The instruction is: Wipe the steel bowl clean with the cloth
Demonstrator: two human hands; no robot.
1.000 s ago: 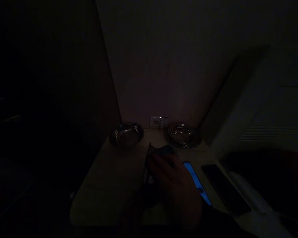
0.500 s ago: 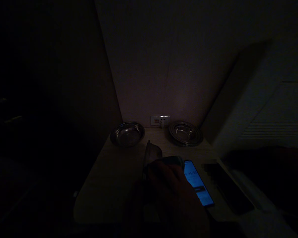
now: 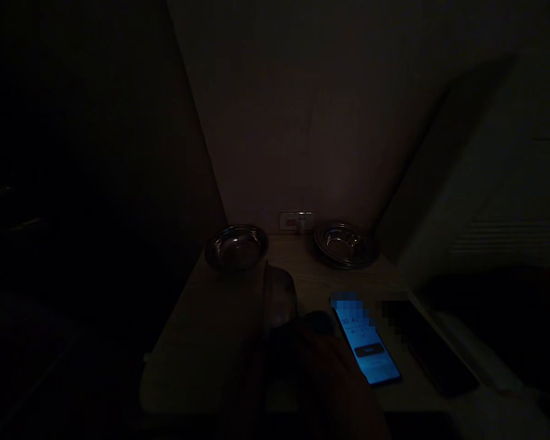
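Observation:
The picture is very dark. My right hand [image 3: 323, 373] is low in the middle, its fingers curled over a dark cloth [image 3: 316, 321]. The cloth rests against a steel plate [image 3: 279, 299] that stands tilted on the pale table [image 3: 197, 342]. A dim shape left of the plate's lower edge may be my left hand [image 3: 245, 385]; its fingers do not show. A phone with a lit blue screen [image 3: 369, 348] lies just right of my right hand.
Two steel bowls stand at the back of the table, one left [image 3: 236, 247] and one right [image 3: 346, 244], with a wall socket [image 3: 296, 221] between them. A dark phone [image 3: 433, 357] lies right of the lit one. A large pale box [image 3: 467, 201] fills the right side.
My right hand and the cloth have drawn back toward me, so more of the tilted plate and the whole lit phone screen show.

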